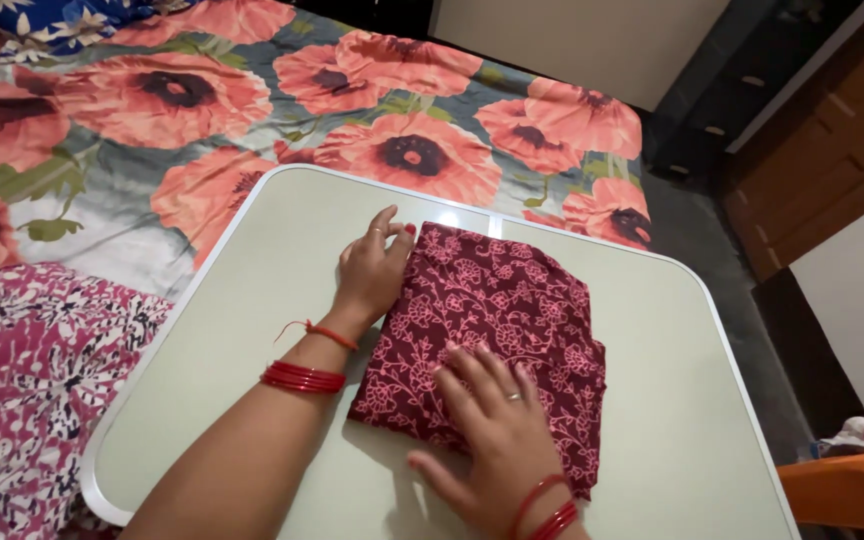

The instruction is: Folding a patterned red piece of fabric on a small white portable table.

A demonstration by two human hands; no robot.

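Observation:
A folded maroon cloth [512, 310] with a pink floral print lies on a pale green folding table [252, 300]. My left hand [372, 272] rests at the cloth's left edge, thumb side against the fabric, fingers pointing away from me. My right hand [487, 420] lies flat on the near part of the cloth, fingers spread, pressing it down. Both wrists carry red bangles, and a ring sits on each hand. Neither hand grips anything.
A bed with a large red poppy-print sheet [202, 110] lies beyond and left of the table. A pink and white patterned fabric [22, 380] is at the lower left. An orange chair [852, 490] stands at the lower right, near dark wooden furniture [812, 130].

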